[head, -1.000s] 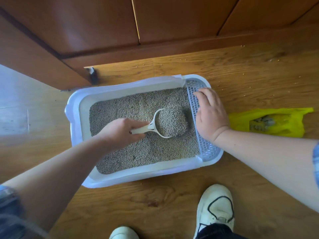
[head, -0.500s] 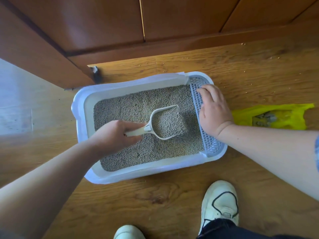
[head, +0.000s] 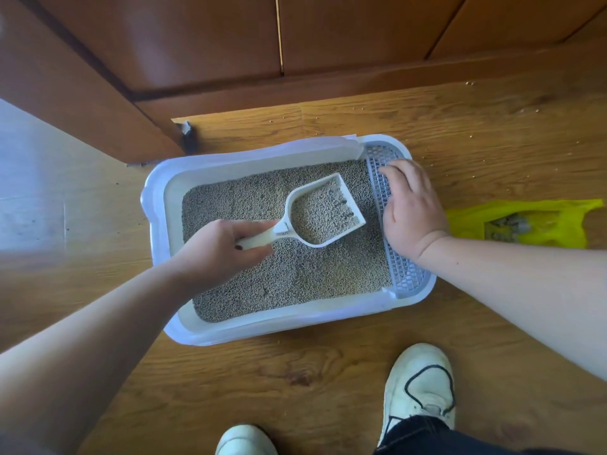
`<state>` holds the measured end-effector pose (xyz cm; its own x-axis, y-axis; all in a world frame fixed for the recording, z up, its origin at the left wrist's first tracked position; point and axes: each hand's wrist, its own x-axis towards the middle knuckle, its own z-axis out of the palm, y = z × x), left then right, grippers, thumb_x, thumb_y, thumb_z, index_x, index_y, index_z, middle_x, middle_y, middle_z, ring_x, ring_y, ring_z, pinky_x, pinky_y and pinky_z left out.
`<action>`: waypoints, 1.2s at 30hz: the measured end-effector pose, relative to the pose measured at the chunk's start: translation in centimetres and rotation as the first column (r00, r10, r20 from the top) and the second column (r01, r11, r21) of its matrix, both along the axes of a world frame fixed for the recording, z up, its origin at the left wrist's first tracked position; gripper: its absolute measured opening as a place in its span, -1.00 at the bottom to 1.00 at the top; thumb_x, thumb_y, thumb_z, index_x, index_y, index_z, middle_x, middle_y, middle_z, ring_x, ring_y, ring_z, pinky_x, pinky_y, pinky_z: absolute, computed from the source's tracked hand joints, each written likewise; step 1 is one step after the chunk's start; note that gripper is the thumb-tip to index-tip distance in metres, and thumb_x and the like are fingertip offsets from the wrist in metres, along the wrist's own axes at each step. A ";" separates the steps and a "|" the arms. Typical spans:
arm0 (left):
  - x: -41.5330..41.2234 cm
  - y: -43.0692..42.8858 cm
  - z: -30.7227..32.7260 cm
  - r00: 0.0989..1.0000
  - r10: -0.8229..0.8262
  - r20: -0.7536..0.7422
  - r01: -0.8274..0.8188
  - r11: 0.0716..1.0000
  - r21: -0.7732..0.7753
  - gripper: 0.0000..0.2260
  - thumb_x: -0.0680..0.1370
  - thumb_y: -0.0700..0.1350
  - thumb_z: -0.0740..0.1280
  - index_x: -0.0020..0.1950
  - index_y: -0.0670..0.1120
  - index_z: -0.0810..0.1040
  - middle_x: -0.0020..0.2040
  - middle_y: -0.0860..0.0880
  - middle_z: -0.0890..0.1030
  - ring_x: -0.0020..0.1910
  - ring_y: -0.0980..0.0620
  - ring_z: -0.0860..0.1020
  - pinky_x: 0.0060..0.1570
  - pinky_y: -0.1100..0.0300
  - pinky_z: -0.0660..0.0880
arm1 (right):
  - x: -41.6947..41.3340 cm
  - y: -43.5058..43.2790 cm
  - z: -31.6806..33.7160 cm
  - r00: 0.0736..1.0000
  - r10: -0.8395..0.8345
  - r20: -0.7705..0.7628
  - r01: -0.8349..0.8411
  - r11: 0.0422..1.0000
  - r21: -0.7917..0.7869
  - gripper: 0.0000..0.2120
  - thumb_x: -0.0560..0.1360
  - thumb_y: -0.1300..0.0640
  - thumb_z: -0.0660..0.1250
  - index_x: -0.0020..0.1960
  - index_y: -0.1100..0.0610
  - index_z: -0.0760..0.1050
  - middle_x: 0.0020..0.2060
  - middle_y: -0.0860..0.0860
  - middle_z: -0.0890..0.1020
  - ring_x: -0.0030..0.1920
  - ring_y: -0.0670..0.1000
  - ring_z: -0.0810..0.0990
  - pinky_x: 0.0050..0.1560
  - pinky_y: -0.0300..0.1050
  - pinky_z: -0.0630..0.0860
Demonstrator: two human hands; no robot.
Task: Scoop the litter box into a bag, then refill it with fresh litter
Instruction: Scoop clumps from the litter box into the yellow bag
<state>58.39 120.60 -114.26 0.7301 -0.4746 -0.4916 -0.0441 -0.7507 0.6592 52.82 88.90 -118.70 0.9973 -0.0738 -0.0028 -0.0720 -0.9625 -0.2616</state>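
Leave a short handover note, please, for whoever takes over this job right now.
Left hand: grips the scoop by its handle, bowl part full of pellets, over the litter.
Right hand: rests flat on the grate at the litter box right end.
Yellow bag: on the floor right of the box, some clumps inside.
Done: some waste bagged.
Left: sift, empty the scoop into the bag, refill; no fresh litter in view.
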 end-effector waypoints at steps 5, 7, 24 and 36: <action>0.8 -0.1 0.0 0.998 -0.053 0.018 0.051 0.994 0.101 -0.67 0.48 0.09 0.43 0.06 0.53 0.47 -0.40 0.15 0.59 -0.51 0.17 0.47 -0.32 0.28 0.49 | 0.0 -0.1 0.0 1.000 0.001 0.001 -0.001 1.000 0.000 -0.53 0.46 0.30 0.13 0.37 0.25 0.37 0.32 0.14 0.38 0.41 0.14 0.30 0.52 -0.04 0.15; 0.9 -0.1 0.0 0.995 -0.100 0.029 0.096 0.987 0.126 -0.67 0.48 0.09 0.43 0.12 0.50 0.49 -0.40 0.14 0.58 -0.48 0.15 0.48 -0.33 0.28 0.47 | 0.1 -0.1 0.0 1.000 -0.001 -0.007 0.001 1.000 0.000 -0.53 0.47 0.28 0.12 0.38 0.24 0.36 0.33 0.13 0.38 0.41 0.14 0.30 0.53 -0.03 0.16; 1.7 -1.2 0.1 0.967 -0.246 0.067 0.218 0.933 0.287 -0.75 0.60 0.10 0.25 0.28 0.22 0.48 -0.33 0.14 0.55 -0.33 0.12 0.55 -0.31 0.21 0.42 | 0.0 -0.2 0.0 1.000 0.004 -0.003 -0.004 1.000 0.014 -0.52 0.46 0.28 0.12 0.38 0.24 0.36 0.33 0.14 0.38 0.41 0.15 0.30 0.53 -0.01 0.16; 3.2 -2.4 0.4 0.839 -0.353 0.414 0.223 0.917 0.330 -0.61 0.59 0.15 0.14 0.41 0.31 0.40 -0.06 0.08 0.51 -0.02 -0.08 0.56 -0.07 0.03 0.54 | 0.1 -0.5 -0.1 1.000 -0.002 0.013 0.002 0.999 0.038 -0.52 0.44 0.26 0.12 0.36 0.22 0.39 0.32 0.14 0.40 0.40 0.15 0.31 0.51 -0.01 0.18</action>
<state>61.62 118.22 -113.85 0.7510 -0.6020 -0.2713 -0.5313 -0.7949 0.2932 52.89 88.43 -118.78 0.9971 -0.0760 0.0075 -0.0703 -0.9517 -0.2990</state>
